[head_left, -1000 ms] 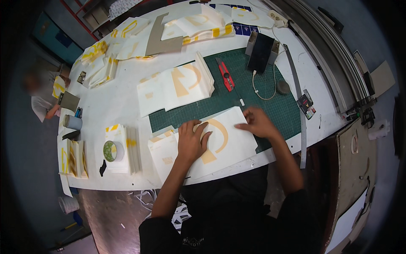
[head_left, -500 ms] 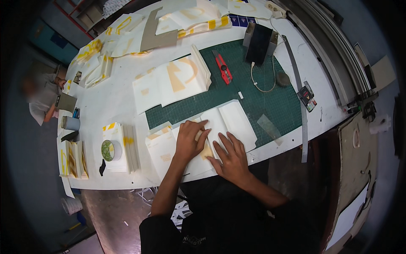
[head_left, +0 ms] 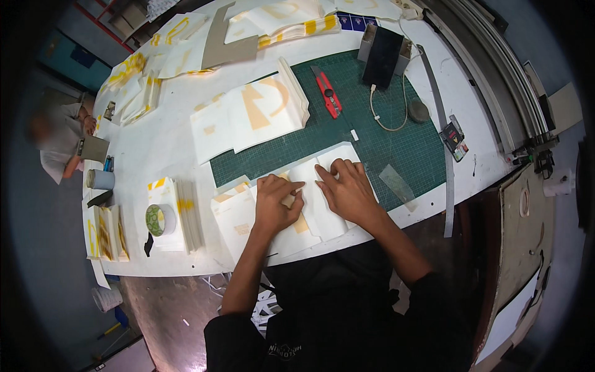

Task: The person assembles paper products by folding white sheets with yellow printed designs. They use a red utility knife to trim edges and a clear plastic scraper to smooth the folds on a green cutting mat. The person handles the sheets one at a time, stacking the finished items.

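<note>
A white printed paper sheet (head_left: 331, 228) with folded panels and pale orange marks lies near the table's front edge, partly over the cutting mat. My left hand (head_left: 277, 203) rests on its middle, thumb and index finger curled close together at a fold. On the right panel lies my right hand (head_left: 350, 193), its fingers bent and its thumb apart from the index finger, touching the paper. More white printed paper (head_left: 234, 211) sits under and left of my left hand. Both hands hide part of the fold.
Beyond the sheet, the green cutting mat (head_left: 260, 165) carries a folded paper stack (head_left: 248, 118), a red utility knife (head_left: 327, 93) and a black device (head_left: 382, 61) with a cable. A tape roll (head_left: 160, 220) tops a paper stack at left. A person (head_left: 59, 139) works at far left.
My right hand has moved up and slightly right across the panel, its fingers now more bent. My left hand stays near the fold, with its fingertips slightly shifted.
</note>
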Tool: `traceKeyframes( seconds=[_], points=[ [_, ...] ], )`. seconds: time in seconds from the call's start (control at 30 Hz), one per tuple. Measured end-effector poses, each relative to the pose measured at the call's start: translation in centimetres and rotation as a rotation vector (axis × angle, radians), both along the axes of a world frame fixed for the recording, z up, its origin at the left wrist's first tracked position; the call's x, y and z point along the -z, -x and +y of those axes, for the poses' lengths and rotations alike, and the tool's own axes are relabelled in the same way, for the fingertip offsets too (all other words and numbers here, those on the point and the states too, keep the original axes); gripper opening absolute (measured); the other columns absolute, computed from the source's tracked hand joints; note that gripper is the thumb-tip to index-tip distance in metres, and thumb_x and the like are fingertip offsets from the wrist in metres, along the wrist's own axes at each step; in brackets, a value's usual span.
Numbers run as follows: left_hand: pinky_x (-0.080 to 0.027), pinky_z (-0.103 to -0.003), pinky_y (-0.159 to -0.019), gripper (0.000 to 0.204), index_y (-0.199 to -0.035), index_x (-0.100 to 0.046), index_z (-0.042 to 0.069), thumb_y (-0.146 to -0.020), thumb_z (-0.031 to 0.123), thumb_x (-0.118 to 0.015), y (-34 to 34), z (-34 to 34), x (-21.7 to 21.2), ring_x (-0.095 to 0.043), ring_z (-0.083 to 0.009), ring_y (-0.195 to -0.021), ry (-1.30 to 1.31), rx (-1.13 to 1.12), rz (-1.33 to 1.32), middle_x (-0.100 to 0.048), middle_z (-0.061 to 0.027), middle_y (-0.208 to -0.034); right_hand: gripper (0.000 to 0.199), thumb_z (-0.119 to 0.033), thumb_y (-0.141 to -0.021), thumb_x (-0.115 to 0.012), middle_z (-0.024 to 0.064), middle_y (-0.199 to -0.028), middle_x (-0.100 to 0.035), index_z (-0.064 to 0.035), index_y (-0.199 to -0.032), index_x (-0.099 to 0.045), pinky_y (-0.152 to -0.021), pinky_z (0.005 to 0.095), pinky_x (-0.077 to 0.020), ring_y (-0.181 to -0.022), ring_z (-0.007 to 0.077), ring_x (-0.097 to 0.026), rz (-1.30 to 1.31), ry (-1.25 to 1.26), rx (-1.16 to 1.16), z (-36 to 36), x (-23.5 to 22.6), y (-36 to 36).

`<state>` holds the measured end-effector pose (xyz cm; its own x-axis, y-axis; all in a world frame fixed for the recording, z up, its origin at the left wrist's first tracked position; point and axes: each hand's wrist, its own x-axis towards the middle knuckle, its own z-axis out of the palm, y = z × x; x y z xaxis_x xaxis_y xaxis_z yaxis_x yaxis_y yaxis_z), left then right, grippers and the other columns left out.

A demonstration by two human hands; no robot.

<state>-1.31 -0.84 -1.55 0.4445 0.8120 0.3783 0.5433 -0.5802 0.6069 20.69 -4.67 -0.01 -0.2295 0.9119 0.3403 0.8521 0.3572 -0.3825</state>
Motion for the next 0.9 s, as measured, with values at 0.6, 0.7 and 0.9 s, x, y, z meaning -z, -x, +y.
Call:
traceKeyframes(
  seconds=[0.6,0.7,0.9],
  points=[
    [-0.041,-0.037,-0.084,0.021,-0.099,-0.085,0.010,-0.079,0.006,-0.080,-0.15,0.21,-0.37,-0.061,-0.0212,-0.077,0.088,-0.015,-0.022,-0.073,-0.0026,-0.077,0.043,-0.024,-0.097,-0.071,0.0138,-0.101,-0.063,-0.0008,-0.133,-0.071,-0.088,0.0445,-0.0413,-0.095,0.0289,-0.061,-0.130,0.042,0.030,0.13,-0.33,-0.34],
    [-0.039,-0.037,-0.083,0.019,-0.099,-0.085,0.011,-0.080,0.007,-0.082,-0.05,0.24,-0.26,-0.059,-0.0191,-0.076,0.075,-0.012,-0.021,-0.074,0.0006,-0.078,0.042,-0.024,-0.097,-0.070,0.0143,-0.101,-0.063,0.0000,-0.132,-0.071,-0.088,0.0448,-0.0415,-0.096,0.0293,-0.061,-0.131,0.048,0.020,0.24,-0.24,-0.36],
    [-0.039,-0.036,-0.083,0.018,-0.098,-0.085,0.010,-0.081,0.007,-0.081,-0.05,0.18,-0.22,-0.060,-0.0194,-0.076,0.072,-0.017,-0.019,-0.074,0.0007,-0.078,0.041,-0.024,-0.097,-0.071,0.0132,-0.099,-0.060,-0.0009,-0.132,-0.071,-0.085,0.0440,-0.0407,-0.094,0.0283,-0.060,-0.172,0.033,-0.001,0.56,-0.32,-0.44]
  ],
)
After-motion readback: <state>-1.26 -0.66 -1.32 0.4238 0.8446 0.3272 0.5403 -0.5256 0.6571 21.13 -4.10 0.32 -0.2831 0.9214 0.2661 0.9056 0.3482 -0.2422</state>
